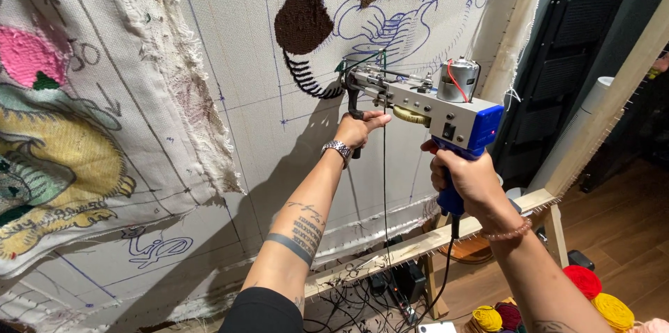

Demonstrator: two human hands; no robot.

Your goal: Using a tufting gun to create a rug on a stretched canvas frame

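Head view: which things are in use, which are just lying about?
In use:
- grey-and-blue tufting gun
- left hand on front handle
- right hand on blue grip
- stretched cream backing cloth
- thin dark yarn strand

Lying about:
- red and yellow yarn balls
- finished patterned rug piece

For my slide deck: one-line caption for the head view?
Both hands press a tufting gun against stretched cloth.

yarn balls (598, 294) – wooden floor (627, 235)
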